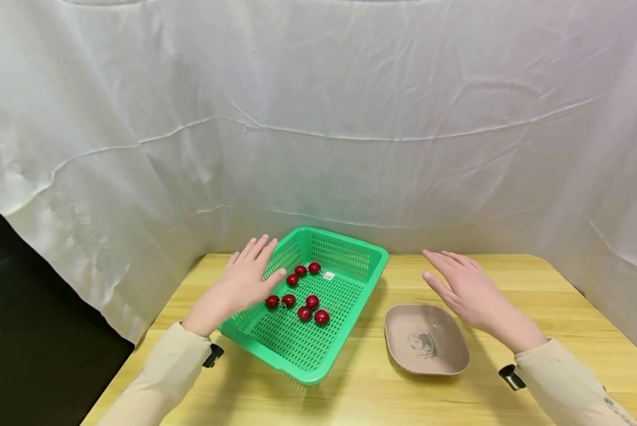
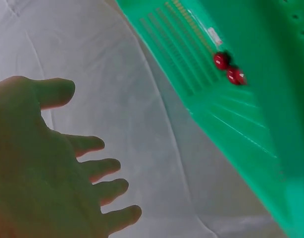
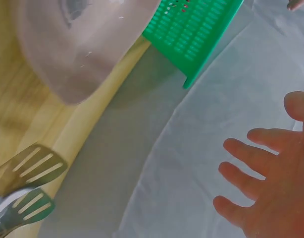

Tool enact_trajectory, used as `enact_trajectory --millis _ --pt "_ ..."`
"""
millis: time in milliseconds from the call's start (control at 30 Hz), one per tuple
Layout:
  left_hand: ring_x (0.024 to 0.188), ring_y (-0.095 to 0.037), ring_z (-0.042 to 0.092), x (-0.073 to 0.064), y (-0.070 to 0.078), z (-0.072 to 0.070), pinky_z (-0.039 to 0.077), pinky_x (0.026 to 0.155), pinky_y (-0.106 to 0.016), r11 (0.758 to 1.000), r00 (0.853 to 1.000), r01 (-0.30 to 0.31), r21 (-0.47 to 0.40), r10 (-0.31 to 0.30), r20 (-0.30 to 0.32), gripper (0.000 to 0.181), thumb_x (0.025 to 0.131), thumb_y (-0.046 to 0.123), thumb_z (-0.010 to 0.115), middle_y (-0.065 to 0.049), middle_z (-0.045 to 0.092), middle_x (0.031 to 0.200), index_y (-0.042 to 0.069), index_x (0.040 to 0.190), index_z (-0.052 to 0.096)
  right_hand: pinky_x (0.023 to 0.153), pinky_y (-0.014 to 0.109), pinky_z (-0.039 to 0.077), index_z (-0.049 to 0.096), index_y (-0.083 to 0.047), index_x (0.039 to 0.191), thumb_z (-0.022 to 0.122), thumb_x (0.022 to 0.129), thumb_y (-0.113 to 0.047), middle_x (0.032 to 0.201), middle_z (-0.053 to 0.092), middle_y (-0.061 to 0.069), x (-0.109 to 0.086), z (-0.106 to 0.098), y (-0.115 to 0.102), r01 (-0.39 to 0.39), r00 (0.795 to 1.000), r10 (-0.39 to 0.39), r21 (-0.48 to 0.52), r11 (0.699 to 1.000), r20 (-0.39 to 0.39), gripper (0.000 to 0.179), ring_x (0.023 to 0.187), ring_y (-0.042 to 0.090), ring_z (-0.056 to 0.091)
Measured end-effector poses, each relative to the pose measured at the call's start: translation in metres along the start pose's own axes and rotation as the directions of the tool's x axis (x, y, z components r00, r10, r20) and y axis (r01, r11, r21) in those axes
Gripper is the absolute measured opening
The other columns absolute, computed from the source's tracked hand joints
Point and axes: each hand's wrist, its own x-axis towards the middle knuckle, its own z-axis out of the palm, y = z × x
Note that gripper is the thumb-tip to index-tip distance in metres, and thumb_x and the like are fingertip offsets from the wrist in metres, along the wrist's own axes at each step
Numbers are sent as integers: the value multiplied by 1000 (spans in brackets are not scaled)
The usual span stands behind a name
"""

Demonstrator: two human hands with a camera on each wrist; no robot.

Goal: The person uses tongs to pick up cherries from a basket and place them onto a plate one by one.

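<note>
My left hand (image 1: pixel 246 281) hovers over the left side of a green plastic basket (image 1: pixel 345 290), fingers spread and holding nothing. Inside the basket lie several dark red cherries (image 1: pixel 322 318), some with thin stems. In the left wrist view, two cherries (image 2: pixel 221 61) show past the basket's wall. On the right, my right hand (image 1: pixel 472 293) is held in the air with straight fingers and nothing in it. Just below and left of it stands a shallow pinkish-beige bowl (image 1: pixel 448 346) with an animal drawing on its bottom and no cherries in it.
A light wooden table (image 1: pixel 371 396) carries the basket and bowl. White cloth (image 1: pixel 350 177) hangs behind and at the sides. A dark panel (image 1: pixel 41 331) stands at the left. The right wrist view shows slotted utensil heads (image 3: pixel 35 208) near the table edge.
</note>
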Motion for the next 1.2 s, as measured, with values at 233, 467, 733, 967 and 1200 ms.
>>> enact_trajectory --millis 233,467,733,967,1200 --pt "147 -39 12 -4 -30 8 16 113 -65 1000 1000 7 -5 -7 -20 72 101 46 48 -17 16 162 7 156 24 103 67 26 44 -2 147 46 104 -34 141 50 24 -20 -1 14 -35 999 35 -13 999 -22 53 130 47 40" --pt "146 -41 16 -13 -60 21 18 112 -66 1000 1000 2 20 -2 -5 72 100 43 50 -18 17 161 4 156 24 99 69 28 44 0 146 47 104 -32 139 49 28 -38 -5 29 -56 998 56 -13 998 -36 52 127 50 41" --pt "146 -38 17 -25 -69 41 18 113 -63 999 1000 -8 41 8 10 73 102 44 45 -17 18 161 3 156 21 98 67 29 47 2 143 49 104 -29 136 51 30 -58 -13 48 -81 994 78 -32 996 -75 50 123 51 43" --pt "147 -36 16 -32 -68 52 16 114 -61 1000 999 -5 18 5 36 69 104 48 34 -16 18 161 3 155 24 100 68 26 44 3 145 50 104 -26 136 49 32 -77 -15 66 -106 992 104 -30 994 -65 50 122 53 42" --pt "147 -37 15 -35 -67 55 14 115 -60 1000 1000 -4 -3 4 28 62 105 36 38 -16 17 161 2 155 23 101 68 27 44 3 145 48 104 -29 136 49 32 -94 -19 79 -164 986 162 -45 986 -35 51 122 53 41"
